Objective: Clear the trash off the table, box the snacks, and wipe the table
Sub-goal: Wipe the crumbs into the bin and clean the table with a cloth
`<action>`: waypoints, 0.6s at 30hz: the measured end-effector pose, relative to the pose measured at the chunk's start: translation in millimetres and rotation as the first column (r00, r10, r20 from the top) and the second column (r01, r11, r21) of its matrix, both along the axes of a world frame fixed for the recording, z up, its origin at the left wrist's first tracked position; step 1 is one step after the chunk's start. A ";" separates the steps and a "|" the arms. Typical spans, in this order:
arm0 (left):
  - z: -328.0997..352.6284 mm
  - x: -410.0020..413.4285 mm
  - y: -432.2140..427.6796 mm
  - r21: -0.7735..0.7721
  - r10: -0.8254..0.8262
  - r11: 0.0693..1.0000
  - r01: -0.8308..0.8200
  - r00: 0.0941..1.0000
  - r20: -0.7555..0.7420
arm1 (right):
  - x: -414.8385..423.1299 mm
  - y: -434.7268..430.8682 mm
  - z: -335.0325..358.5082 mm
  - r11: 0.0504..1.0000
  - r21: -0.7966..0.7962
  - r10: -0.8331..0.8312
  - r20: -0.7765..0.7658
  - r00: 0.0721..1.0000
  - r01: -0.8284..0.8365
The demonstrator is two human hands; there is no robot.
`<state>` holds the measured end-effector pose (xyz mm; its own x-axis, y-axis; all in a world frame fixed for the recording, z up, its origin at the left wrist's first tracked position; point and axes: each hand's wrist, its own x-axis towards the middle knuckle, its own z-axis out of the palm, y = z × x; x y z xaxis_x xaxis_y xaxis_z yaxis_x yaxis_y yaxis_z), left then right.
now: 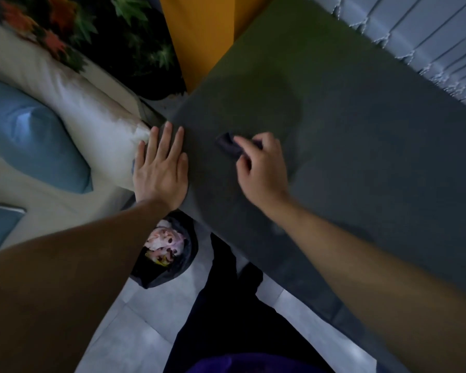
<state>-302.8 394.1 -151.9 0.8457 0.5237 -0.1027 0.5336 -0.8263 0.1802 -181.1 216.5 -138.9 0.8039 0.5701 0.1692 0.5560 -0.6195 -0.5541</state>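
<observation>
A dark grey table [347,135] fills the middle and right of the view. My right hand [261,168] presses a small dark cloth [228,144] onto the tabletop, fingers curled around it. My left hand [160,168] lies flat with fingers spread on the table's left corner. Below that corner stands a bin lined with a black bag [167,270], holding crumpled wrappers [163,243]. No snacks or box show in this view.
A cream sofa [92,117] with a blue cushion [33,135] sits left of the table. A leaf-patterned cushion [92,28] and a yellow panel [199,36] lie behind. Pale tiled floor [135,319] and my dark trousers [226,305] are below.
</observation>
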 end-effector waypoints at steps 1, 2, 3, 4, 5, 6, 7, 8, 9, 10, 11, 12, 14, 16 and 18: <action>-0.2 -0.5 -0.4 -0.003 0.000 1.000 0.000 1.000 -0.003 | -18.5 -3.5 -0.4 0.998 0.002 0.057 -0.013 0.998 -0.057; 0.0 -0.7 -0.8 -0.005 0.001 1.000 -0.001 1.000 -0.002 | -37.4 -8.7 -0.4 0.989 0.004 0.146 -0.021 0.989 -0.146; 0.2 -1.1 -1.2 -0.006 0.003 1.000 -0.003 1.000 0.002 | -53.9 -15.7 0.7 0.968 0.011 0.250 -0.025 0.968 -0.250; 0.4 -1.5 -1.9 -0.004 0.006 1.000 -0.006 1.000 0.005 | -63.7 -22.7 2.0 0.938 0.011 0.348 -0.026 0.937 -0.347; 0.7 -1.7 -2.7 0.004 0.007 1.000 -0.007 1.000 0.006 | -64.2 -27.2 3.7 0.904 0.004 0.427 -0.020 0.904 -0.427; 0.8 -1.5 -3.0 0.013 0.007 1.000 -0.008 1.000 0.007 | -56.7 -28.0 4.2 0.885 -0.010 0.466 0.002 0.885 -0.466; 0.8 -1.1 -2.8 0.017 0.008 1.000 -0.008 1.000 0.009 | -45.3 -25.9 2.8 0.897 -0.026 0.443 0.034 0.896 -0.442; 0.9 -0.7 -2.3 0.015 0.008 1.000 -0.008 1.000 0.008 | -33.0 -21.5 1.3 0.932 -0.032 0.361 0.055 0.931 -0.360; 0.6 -0.6 -1.9 0.012 0.007 1.000 -0.007 1.000 0.006 | -22.2 -16.0 0.3 0.972 -0.026 0.235 0.060 0.970 -0.233; 0.6 -0.6 -1.5 0.009 0.006 1.000 -0.006 1.000 0.005 | -16.6 -11.4 -0.1 0.994 -0.013 0.111 0.035 0.993 -0.110; 0.4 -0.8 -1.2 0.005 0.004 1.000 -0.004 1.000 0.003 | -19.9 -8.9 -0.2 0.999 -0.001 0.038 0.007 0.999 -0.038; 0.1 -1.0 -0.9 0.003 0.000 1.000 0.000 1.000 -0.003 | -30.2 -9.2 -0.4 0.999 0.003 0.034 -0.011 0.999 -0.034; -1.1 -1.8 -0.6 0.003 -0.008 1.000 0.008 1.000 -0.011 | -60.0 -19.6 0.0 0.982 0.009 0.189 -0.024 0.982 -0.188; -1.2 -2.4 -0.5 0.010 -0.008 1.000 0.008 1.000 -0.009 | -77.7 -37.5 2.1 0.928 0.019 0.374 -0.017 0.927 -0.373; -1.8 -2.9 -2.1 0.015 -0.002 1.000 0.002 1.000 -0.008 | -64.5 -48.3 3.0 0.893 -0.018 0.450 0.008 0.893 -0.450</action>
